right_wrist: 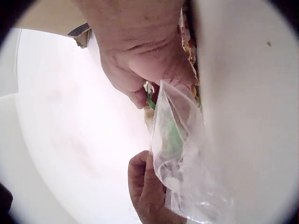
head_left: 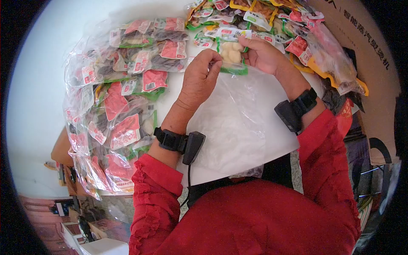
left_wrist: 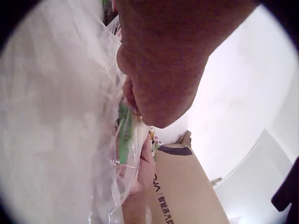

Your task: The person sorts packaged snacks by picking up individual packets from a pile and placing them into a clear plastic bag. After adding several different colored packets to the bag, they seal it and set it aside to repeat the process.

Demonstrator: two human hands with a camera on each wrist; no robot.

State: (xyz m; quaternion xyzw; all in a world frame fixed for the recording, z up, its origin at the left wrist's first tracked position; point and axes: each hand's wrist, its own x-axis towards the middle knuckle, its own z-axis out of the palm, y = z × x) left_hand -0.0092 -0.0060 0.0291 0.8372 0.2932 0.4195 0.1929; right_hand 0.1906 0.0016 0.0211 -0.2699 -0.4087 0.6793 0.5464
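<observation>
A large clear plastic bag (head_left: 238,114) lies toward the person over the white table, its upper edge pinched by the curled fingers of the left hand (head_left: 199,78). The right hand (head_left: 265,55) holds a small green-edged packet of pale round pieces (head_left: 232,53) between thumb and fingers, at the bag's mouth. In the right wrist view the clear film (right_wrist: 175,135) hangs between the right hand (right_wrist: 145,56) and the left hand (right_wrist: 152,189). Green packet edging (left_wrist: 125,135) shows through the film in the left wrist view.
Clear bags filled with red-labelled packets (head_left: 125,131) cover the left side of the white table (head_left: 284,142). Loose packets (head_left: 255,19) are heaped at the back, with more bagged packets (head_left: 331,55) at the right. A cardboard box (head_left: 361,46) stands at the far right.
</observation>
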